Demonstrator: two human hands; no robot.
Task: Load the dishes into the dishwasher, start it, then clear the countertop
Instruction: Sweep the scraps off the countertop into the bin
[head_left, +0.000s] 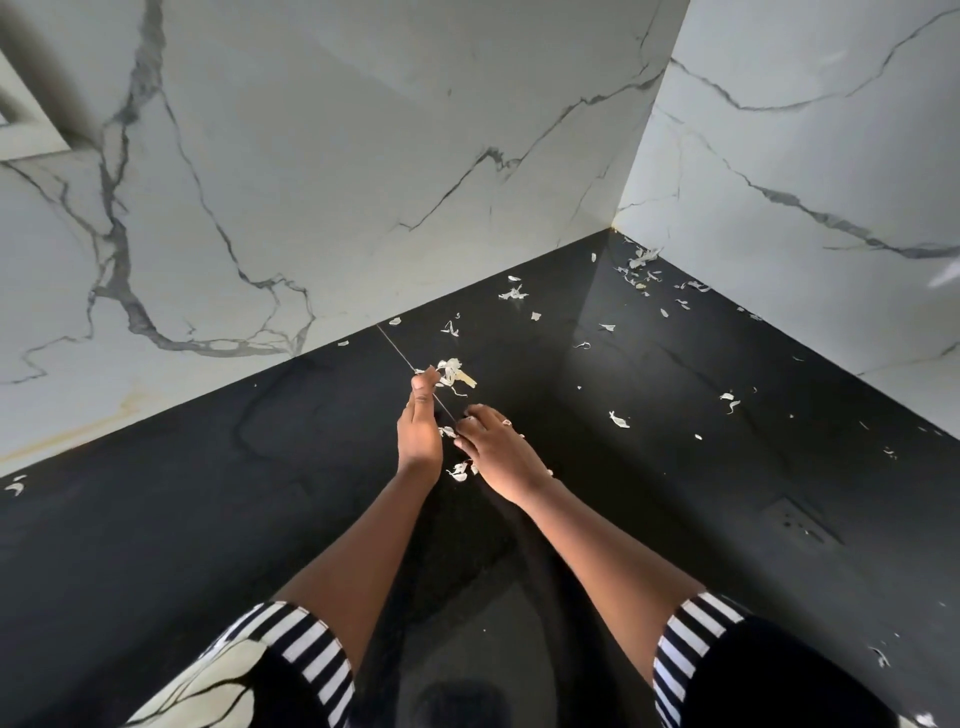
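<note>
Both my arms are stretched out over the black surface (218, 519), reaching toward the corner where two white marble-patterned walls (322, 171) meet. My left hand (420, 426) stands on its edge, fingers curled in and thumb up top, pinching a small clump of pale peels (453, 371) at its tip. My right hand (496, 452) lies palm down just beside it, fingers spread and bent, fingertips pressing on the surface; a few scraps sit between the two hands, and I cannot tell whether the right one has hold of any. There is a ring on one right finger. A thin straight seam line (400, 353) runs across the dark top from the wall down to where my hands meet. Loose peels are scattered all round: a little heap (643, 258) tucked right in the corner, more bits (513, 293) along the back wall, single flakes (619, 419) off to my right, one stray piece (15, 487) far out on the left edge, another near my right sleeve. Nothing stands between my hands and the scraps; the surface carries only these bits. My striped black-and-white sleeve cuffs (317, 660) frame the bottom of the view, and the glossy top shows a dim square reflection (802, 522) on the right.
</note>
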